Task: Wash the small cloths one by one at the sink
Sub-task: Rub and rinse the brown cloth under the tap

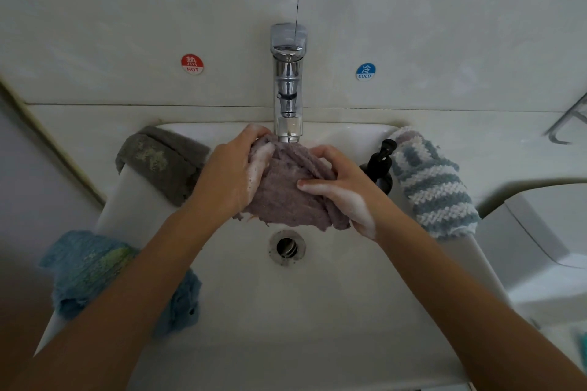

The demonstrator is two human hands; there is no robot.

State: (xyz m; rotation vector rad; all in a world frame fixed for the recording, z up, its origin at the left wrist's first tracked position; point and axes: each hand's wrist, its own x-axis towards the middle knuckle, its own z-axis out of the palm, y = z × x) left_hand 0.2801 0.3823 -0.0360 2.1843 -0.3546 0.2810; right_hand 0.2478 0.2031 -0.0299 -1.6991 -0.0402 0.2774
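both soapy hands, left hand (232,173) and right hand (344,189), are clenched around the crumpled mauve cloth (286,190), held under the faucet (287,82).

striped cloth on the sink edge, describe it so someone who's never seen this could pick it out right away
Start at the white ceramic sink under the chrome tap and go to its right rim, just past the black pump bottle. The knitted cloth with blue-grey and white stripes is draped there. It is the only striped one; the grey, blue and mauve cloths are not.
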